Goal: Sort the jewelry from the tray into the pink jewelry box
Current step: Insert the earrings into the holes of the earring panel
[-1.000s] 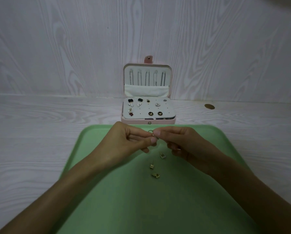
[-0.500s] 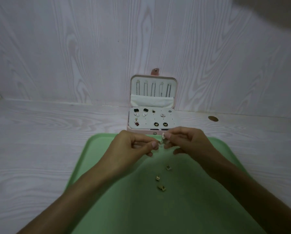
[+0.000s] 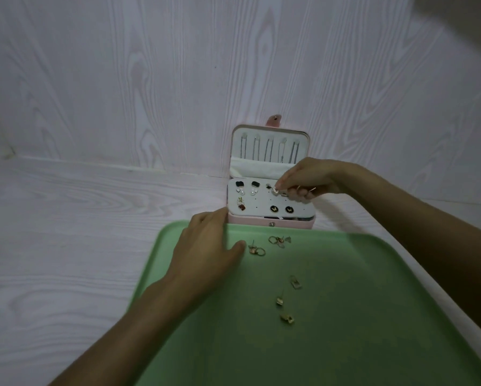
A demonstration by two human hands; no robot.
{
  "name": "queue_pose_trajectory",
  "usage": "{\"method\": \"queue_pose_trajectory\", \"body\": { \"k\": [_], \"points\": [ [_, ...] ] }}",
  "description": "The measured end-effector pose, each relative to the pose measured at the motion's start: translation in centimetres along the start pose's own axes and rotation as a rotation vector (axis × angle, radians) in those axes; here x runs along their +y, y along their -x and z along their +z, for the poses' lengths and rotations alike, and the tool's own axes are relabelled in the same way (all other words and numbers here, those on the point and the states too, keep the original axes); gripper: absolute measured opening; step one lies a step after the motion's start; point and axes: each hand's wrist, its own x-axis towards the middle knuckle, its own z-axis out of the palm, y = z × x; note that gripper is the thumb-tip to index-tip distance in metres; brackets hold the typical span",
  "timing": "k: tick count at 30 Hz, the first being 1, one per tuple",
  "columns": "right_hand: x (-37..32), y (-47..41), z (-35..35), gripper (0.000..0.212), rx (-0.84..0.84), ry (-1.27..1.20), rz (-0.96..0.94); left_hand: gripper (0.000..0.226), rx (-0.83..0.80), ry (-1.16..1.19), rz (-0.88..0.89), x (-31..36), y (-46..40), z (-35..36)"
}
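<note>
The pink jewelry box (image 3: 271, 223) stands open against the wall, several earrings pinned in its white pad. My right hand (image 3: 307, 178) hovers over the pad's right half and pinches a small earring (image 3: 275, 190) between thumb and fingertips. My left hand (image 3: 205, 246) rests with relaxed fingers on the far left part of the green tray (image 3: 373, 344), its fingertips at the box's front left corner. Small gold earrings lie on the tray: a cluster (image 3: 257, 249) next to my left thumb, another cluster (image 3: 279, 240), and three loose pieces (image 3: 286, 300) lower down.
Necklaces (image 3: 270, 150) hang in the box lid above a white pocket. The tray sits on a pale wood-grain table (image 3: 66, 232) that meets a matching wall behind the box.
My hands have separated. The right hand moved up and right over the box pad with an earring. The left hand came down onto the tray. The camera shifted left.
</note>
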Motion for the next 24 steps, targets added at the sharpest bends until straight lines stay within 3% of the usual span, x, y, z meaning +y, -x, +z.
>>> {"method": "queue_pose_trajectory", "body": {
  "k": [2, 8, 24],
  "points": [
    [-0.6, -0.5, 0.0, 0.007, -0.012, 0.054, 0.014, 0.053, -0.013, -0.004, -0.008, -0.1, -0.2, 0.0],
    [-0.9, -1.5, -0.3, 0.031, -0.078, 0.111, 0.101, 0.05, -0.007, -0.008, 0.026, -0.4, -0.4, 0.1],
    [-1.4, -2.3, 0.3, 0.038, -0.052, 0.118, 0.22, 0.051, 0.021, -0.014, 0.056, -0.8, -0.8, 0.5]
  ]
}}
